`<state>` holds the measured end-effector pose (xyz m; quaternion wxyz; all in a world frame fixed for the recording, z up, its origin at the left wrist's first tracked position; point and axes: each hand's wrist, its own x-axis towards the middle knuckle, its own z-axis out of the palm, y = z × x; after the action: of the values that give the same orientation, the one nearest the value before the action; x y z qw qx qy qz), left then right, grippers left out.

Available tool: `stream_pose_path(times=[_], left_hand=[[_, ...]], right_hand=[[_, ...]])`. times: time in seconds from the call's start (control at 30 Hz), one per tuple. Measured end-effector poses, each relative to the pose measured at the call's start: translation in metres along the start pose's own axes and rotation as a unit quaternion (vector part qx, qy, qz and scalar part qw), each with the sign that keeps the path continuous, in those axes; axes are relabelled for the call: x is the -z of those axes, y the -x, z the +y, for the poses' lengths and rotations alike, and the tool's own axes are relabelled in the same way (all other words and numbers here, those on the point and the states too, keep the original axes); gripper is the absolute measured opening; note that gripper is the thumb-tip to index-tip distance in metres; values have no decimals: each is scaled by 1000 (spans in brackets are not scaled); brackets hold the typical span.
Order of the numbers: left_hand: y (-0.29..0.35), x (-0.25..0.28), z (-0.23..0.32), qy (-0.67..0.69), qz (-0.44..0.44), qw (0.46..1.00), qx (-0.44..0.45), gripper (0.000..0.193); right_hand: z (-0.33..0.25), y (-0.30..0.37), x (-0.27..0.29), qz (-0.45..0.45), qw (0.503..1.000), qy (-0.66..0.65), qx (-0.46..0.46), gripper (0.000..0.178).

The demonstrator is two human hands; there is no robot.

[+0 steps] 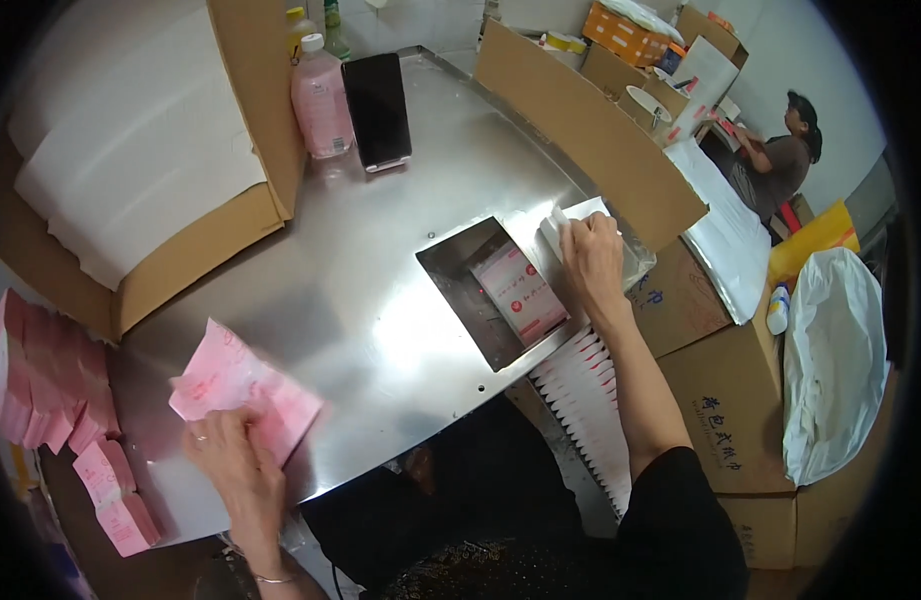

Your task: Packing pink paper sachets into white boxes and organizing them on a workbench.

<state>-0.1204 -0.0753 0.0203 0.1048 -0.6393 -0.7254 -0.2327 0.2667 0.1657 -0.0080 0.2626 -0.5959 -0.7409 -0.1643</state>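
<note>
My left hand [238, 452] is closed on the near edge of a pink printed plastic bag [255, 385], which lies tilted on the metal table at the left. My right hand [592, 262] grips a small white folded paper stack [560, 228] at the table's right edge, beside a clear plastic wrap. Between my hands, nearer the right one, a rectangular opening [455, 290] is cut into the tabletop. Pink-and-white printed packs [520, 292] show inside it. The fingertips of my right hand partly cover the white stack.
An open carton [145, 300] with white paper stands at the left, above piled pink packs [50, 370]. A phone [377, 110] leans by a pink liquid bottle [320, 100]. Cartons [725, 400] and a white bag [835, 370] fill the right; a person [785, 155] sits beyond.
</note>
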Motion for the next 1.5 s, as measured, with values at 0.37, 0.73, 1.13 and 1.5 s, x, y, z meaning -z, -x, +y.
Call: stream_pose_path(times=[0.37, 0.73, 1.13, 1.5], left_hand=[[-12, -71, 93, 249, -80, 951, -168, 42], [-20, -78, 96, 141, 6, 990, -26, 73], [-32, -58, 105, 27, -85, 992, -89, 59], [-28, -74, 102, 87, -89, 977, -170, 38]], right_hand=[[-86, 43, 27, 72, 938, -229, 250, 32], [-184, 68, 34, -168, 902, -212, 336, 25], [4, 10, 1, -27, 1000, -11, -11, 20], [-1, 21, 5, 92, 982, -122, 108, 42]])
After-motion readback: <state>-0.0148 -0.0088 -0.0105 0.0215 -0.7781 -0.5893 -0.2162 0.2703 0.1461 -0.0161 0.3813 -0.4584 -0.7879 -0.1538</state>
